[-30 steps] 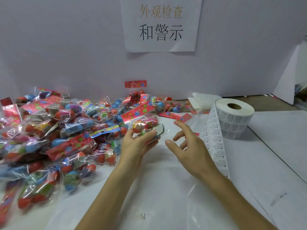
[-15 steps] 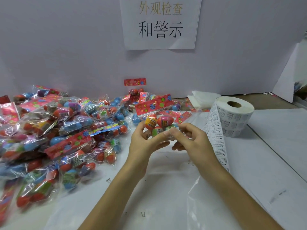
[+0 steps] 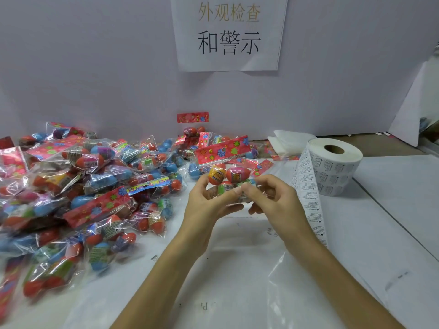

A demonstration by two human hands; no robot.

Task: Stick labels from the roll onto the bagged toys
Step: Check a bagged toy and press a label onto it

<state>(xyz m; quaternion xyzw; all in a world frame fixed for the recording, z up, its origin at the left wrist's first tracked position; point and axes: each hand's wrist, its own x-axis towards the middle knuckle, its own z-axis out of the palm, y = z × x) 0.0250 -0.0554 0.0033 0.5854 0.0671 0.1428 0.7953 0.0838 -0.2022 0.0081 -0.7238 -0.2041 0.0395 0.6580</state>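
Holding a bag of toy eggs (image 3: 228, 174) up between them over the middle of the white table (image 3: 392, 210), both hands are closed on it. The left hand (image 3: 206, 207) has its fingers curled behind the lower part and its thumb laid across the front. The right hand (image 3: 275, 198) pinches the film with thumb and forefinger just beside that thumb; whether a label sits under those fingertips cannot be told. The bag looks light, its clear film thin, crinkly and probably slippery, with hard egg shells inside that are likely to roll against each other. The firmest hold is probably around the eggs themselves or on the stiff red flowered header card (image 3: 223, 150) at the top, and a label would need the film pulled taut over a shell. The label roll (image 3: 337, 172) stands to the right, its strip of labels (image 3: 311, 205) trailing down beside the right wrist. The pile of bagged toys (image 3: 95, 186) lies to the left.
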